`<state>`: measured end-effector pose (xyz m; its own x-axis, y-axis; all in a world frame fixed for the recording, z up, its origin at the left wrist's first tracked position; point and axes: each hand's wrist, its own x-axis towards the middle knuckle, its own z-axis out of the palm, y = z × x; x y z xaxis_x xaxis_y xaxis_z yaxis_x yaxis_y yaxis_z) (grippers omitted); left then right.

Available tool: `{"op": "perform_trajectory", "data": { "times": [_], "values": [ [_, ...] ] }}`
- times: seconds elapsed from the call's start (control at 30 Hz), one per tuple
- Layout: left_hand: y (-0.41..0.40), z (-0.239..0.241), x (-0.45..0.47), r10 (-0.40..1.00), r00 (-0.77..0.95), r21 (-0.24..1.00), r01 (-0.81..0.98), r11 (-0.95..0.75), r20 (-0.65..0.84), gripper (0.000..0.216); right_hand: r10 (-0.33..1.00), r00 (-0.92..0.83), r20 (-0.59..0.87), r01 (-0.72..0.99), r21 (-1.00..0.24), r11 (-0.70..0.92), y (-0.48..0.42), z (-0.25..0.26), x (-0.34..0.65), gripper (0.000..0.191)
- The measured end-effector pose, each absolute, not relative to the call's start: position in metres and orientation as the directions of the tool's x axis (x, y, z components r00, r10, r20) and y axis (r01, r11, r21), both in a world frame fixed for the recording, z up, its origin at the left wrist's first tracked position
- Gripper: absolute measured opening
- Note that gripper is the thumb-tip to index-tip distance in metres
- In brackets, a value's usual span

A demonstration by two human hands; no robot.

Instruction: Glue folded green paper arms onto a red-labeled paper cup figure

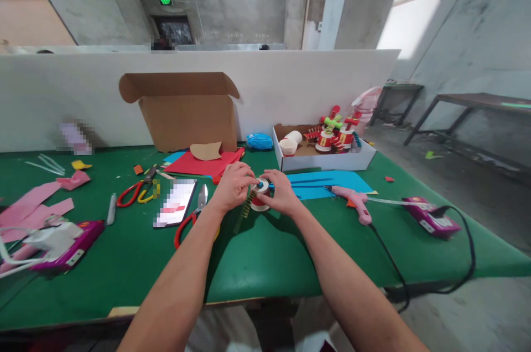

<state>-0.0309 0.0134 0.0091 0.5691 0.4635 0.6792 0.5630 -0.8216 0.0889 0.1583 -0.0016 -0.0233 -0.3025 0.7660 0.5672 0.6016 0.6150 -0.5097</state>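
A small upturned paper cup with a red band stands on the green table in front of me. My left hand is closed, its fingertips pinched at a small blue piece on the cup's top. My right hand curves round the cup's right side, thumb and fingers against it. A green folded paper strip hangs down at the cup's left side, below my left hand. Scissors with red handles lie partly hidden behind my left forearm.
A pink glue gun with its cord lies to the right, by blue paper. Behind is a white box holding cups and finished paper figures. To the left are a phone, more scissors and pink paper.
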Motion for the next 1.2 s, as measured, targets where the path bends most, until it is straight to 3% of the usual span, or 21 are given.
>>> {"op": "perform_trajectory", "data": {
  "times": [0.77,1.2],
  "values": [
    [0.0122,0.0088,-0.0256,0.511,0.569,0.147,0.563,-0.813,0.645,0.035,0.773,-0.313,0.552,0.59,-0.525,0.614,-0.002,-0.0212,0.1582,0.037],
    [0.0096,0.0122,-0.0267,0.485,0.443,0.183,0.567,-0.803,0.754,0.035,0.785,-0.302,0.54,0.591,-0.54,0.599,-0.0039,-0.0182,0.1572,0.037]
  ]
}}
